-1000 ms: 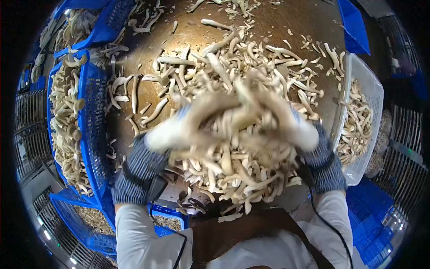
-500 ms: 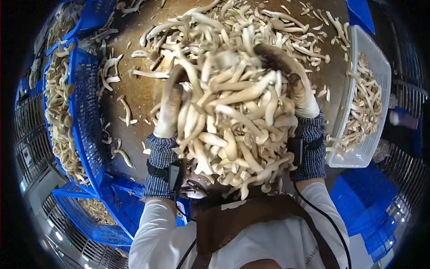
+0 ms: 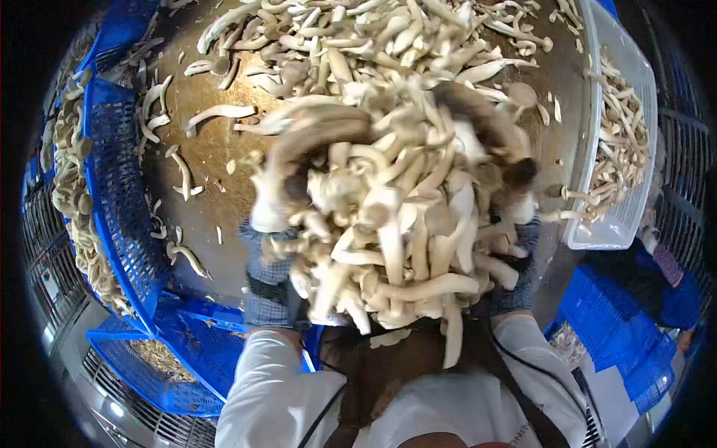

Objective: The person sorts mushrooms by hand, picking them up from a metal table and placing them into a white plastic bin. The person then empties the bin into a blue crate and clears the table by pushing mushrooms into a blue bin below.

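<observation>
A big heap of pale long-stemmed mushrooms (image 3: 418, 231) lies between my two gloved hands, close to the front of my body. My left hand (image 3: 299, 160) curves round the heap's left side, its fingers blurred and stained brown. On the heap's right side my right hand (image 3: 500, 142) wraps round in the same way, also smeared by motion. Both hands press against the mushrooms, and some stems hang over the wrists. Beyond the hands more mushrooms (image 3: 358, 37) are spread on the brown table (image 3: 216, 160).
At the left stands a blue basket (image 3: 123, 142) full of mushrooms, with another blue basket (image 3: 142, 384) holding small scraps below. A white translucent bin (image 3: 605, 237) with mushrooms is on the right. Blue crates (image 3: 612, 328) and part of another person's arm (image 3: 667, 265) show lower right.
The mushrooms between my hands have shifted and tumbled towards my body. My left hand has turned, its fingers now curled inward. The view has moved slightly.
</observation>
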The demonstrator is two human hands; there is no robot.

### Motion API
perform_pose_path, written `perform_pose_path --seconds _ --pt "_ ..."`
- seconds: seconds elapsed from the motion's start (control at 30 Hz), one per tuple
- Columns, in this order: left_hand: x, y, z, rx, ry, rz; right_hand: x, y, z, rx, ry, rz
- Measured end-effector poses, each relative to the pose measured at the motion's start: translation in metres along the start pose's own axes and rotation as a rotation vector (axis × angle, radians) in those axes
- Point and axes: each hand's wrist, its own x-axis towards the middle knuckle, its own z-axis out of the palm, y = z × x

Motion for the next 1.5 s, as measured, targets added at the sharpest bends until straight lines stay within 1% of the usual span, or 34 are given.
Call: perform_pose_path --seconds 0.03,0.1,0.17,0.23,0.3,0.43,0.53,0.57,0.67,0.73,0.8,0.87,0.93,1.03,1.1,1.13,1.2,1.27,1.3,1.37,1.4,1.43,1.47,1.5 --pt "-0.015 -0.004 0.021 -0.007 0.103 -0.064 -0.005 -0.003 0.007 0.026 0.0 0.022" --pt "-0.03 -0.005 0.062 0.013 0.226 -0.145 -0.011 -0.004 0.022 0.081 -0.018 0.082" --pt "-0.031 0.0 0.087 0.004 0.275 -0.195 -0.02 -0.007 0.035 0.131 -0.046 0.145" --pt "-0.024 0.006 0.099 -0.019 0.269 -0.226 -0.025 -0.011 0.047 0.195 -0.061 0.227" --pt "-0.017 0.013 0.1 -0.073 0.242 -0.237 -0.032 -0.019 0.054 0.253 -0.048 0.287" --pt "-0.014 0.027 0.067 -0.162 0.132 -0.301 -0.039 -0.034 0.049 0.348 0.013 0.336" --pt "-0.021 0.064 0.055 -0.203 0.067 -0.335 -0.031 -0.049 0.037 0.42 0.017 0.325" --pt "-0.02 0.076 0.062 -0.22 0.034 -0.346 -0.034 -0.054 0.041 0.478 0.005 0.326" --pt "0.007 0.125 0.107 -0.297 -0.115 -0.347 -0.031 -0.065 0.015 0.541 0.035 0.297" --pt "0.037 0.163 0.158 -0.347 -0.254 -0.321 -0.036 -0.061 -0.027 0.554 0.102 0.283" --pt "0.065 0.202 0.217 -0.384 -0.404 -0.283 -0.043 -0.048 -0.084 0.542 0.241 0.276" --pt "0.096 0.241 0.292 -0.404 -0.541 -0.228 -0.047 -0.029 -0.153 0.503 0.412 0.264" --pt "0.128 0.271 0.371 -0.389 -0.634 -0.172 -0.045 -0.009 -0.227 0.447 0.6 0.245" --pt "0.204 0.317 0.535 -0.235 -0.715 -0.037 -0.033 0.015 -0.331 0.325 0.835 0.194" --pt "0.234 0.323 0.605 -0.05 -0.724 -0.023 -0.014 0.028 -0.402 0.239 0.936 0.154" --pt "0.242 0.322 0.625 0.052 -0.726 -0.024 -0.004 0.032 -0.434 0.207 0.957 0.135" --pt "0.262 0.313 0.648 0.274 -0.759 -0.003 0.019 0.028 -0.49 0.158 0.953 0.128" --pt "0.278 0.311 0.654 0.473 -0.816 0.071 0.033 0.036 -0.526 0.152 0.907 0.166" --pt "0.289 0.314 0.653 0.586 -0.853 0.15 0.041 0.041 -0.543 0.162 0.855 0.205" --pt "0.304 0.32 0.644 0.78 -0.885 0.33 0.05 0.039 -0.555 0.129 0.767 0.279" --pt "0.298 0.327 0.628 0.905 -0.86 0.451 0.054 0.053 -0.56 -0.1 0.749 0.238" --pt "0.292 0.346 0.606 1.029 -0.83 0.574 0.052 0.045 -0.554 -0.202 0.742 0.286" --pt "0.293 0.353 0.592 1.13 -0.901 0.62 0.051 0.036 -0.548 -0.302 0.732 0.335" --pt "0.295 0.357 0.58 1.216 -0.911 0.677 0.052 0.036 -0.55 -0.36 0.686 0.305"
